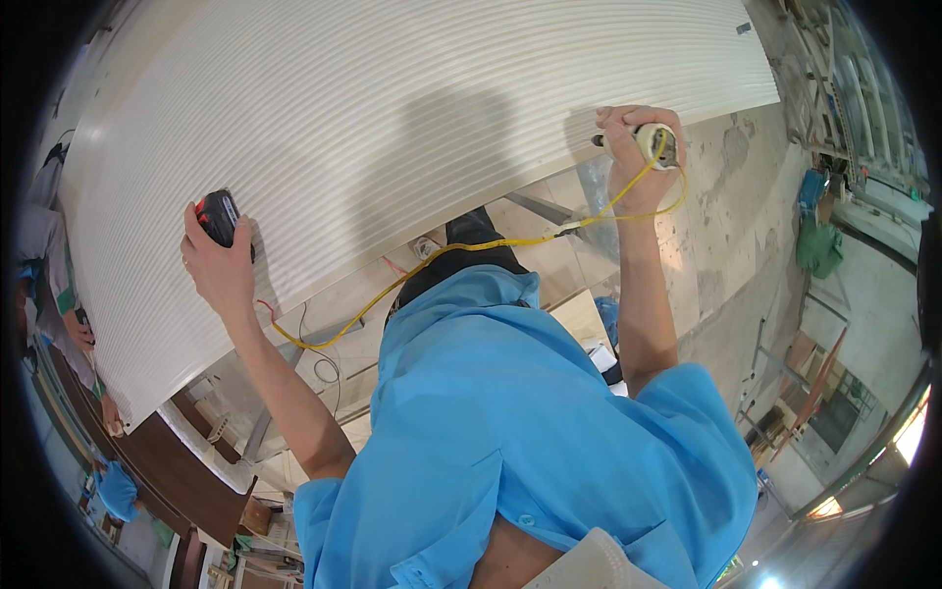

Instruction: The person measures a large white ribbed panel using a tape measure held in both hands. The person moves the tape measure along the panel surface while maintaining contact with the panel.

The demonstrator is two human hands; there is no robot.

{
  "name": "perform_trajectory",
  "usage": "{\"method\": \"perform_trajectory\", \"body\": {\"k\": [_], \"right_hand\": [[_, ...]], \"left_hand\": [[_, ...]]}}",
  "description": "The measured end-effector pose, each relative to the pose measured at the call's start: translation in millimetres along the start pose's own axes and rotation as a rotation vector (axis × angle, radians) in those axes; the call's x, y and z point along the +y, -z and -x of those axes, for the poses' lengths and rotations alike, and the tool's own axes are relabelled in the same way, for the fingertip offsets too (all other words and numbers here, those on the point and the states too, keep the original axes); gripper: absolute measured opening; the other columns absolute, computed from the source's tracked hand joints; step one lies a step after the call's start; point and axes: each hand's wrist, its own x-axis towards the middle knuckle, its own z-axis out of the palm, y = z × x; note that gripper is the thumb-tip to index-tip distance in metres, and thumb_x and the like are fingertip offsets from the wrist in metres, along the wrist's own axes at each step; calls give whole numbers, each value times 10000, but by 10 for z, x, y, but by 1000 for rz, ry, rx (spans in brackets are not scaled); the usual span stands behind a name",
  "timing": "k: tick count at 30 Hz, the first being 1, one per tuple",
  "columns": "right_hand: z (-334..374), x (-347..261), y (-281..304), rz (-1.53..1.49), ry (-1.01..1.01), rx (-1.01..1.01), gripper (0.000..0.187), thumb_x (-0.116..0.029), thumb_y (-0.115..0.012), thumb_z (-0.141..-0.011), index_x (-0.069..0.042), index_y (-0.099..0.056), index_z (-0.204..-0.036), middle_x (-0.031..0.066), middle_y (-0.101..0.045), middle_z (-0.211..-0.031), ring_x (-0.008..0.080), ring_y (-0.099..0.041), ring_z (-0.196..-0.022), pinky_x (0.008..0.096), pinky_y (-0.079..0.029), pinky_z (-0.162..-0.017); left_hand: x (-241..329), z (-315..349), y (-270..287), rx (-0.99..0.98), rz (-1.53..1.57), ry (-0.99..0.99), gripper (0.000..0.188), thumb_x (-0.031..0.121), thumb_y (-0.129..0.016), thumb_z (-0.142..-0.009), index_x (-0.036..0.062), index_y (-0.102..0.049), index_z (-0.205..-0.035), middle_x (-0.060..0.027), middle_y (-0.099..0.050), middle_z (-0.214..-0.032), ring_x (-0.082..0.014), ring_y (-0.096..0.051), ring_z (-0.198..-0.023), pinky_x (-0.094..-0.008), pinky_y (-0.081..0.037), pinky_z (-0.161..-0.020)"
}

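Observation:
My left hand (218, 265) is closed around a black and red battery pack (218, 218), which rests on or just over a white ribbed panel (324, 118). Near the panel's right front edge, my right hand (633, 147) grips a cream-white, rounded handheld tool (655, 145) with a dark tip toward the left. Its far side is hidden by my fingers. A yellow cord (510, 242) runs from the tool's back end, sags across in front of my body and reaches toward the battery pack, with a dark wrapped joint partway.
At the left edge, another person's hand (78, 332) is beside the panel. Farther back is a person in a blue shirt (118, 489). Metal frame bars (538, 206) show under the panel. To the right are worn floor (731, 226), a green bag (819, 245) and stacked metal profiles (868, 98).

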Motion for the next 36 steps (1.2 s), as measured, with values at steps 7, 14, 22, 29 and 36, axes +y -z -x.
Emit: {"method": "perform_trajectory", "body": {"k": [7,14,22,29,36], "right_hand": [[-9,104,-71,67,-29,9,207,36,-755,-840,-26,-613,-976,118,-730,-885,194,-728,-873,328,-591,-804],[-104,59,-65,-12,24,-6,188,57,-700,-855,-14,-593,-993,156,-703,-890,255,-712,-880,425,-587,-906],[-144,62,-130,-19,-7,2,185,56,-710,-867,-18,-591,-988,155,-699,-888,256,-709,-877,444,-590,-910],[-160,147,-227,67,-54,-4,186,60,-708,-858,-11,-590,-983,158,-696,-889,262,-707,-881,444,-589,-904],[-214,75,-187,-29,-24,28,178,54,-689,-851,-4,-596,-992,163,-696,-891,261,-703,-889,451,-577,-923]], "left_hand": [[21,-20,1,7,-7,-4,838,434,-747,-864,170,-410,-1585,-238,-505,-1472,-430,-515,-1349,-562,-472,-1083],[31,-8,-1,-4,12,9,851,444,-743,-864,179,-395,-1594,-239,-497,-1480,-420,-515,-1355,-560,-468,-1089],[29,-32,-19,-8,-29,27,848,451,-741,-869,188,-393,-1596,-235,-493,-1482,-417,-501,-1369,-558,-458,-1103],[31,-44,-28,-7,4,20,854,446,-742,-869,184,-386,-1599,-235,-491,-1484,-422,-493,-1376,-557,-453,-1109],[36,-43,-25,-15,11,17,860,442,-745,-868,183,-380,-1603,-237,-484,-1492,-424,-493,-1380,-552,-458,-1108]]}}
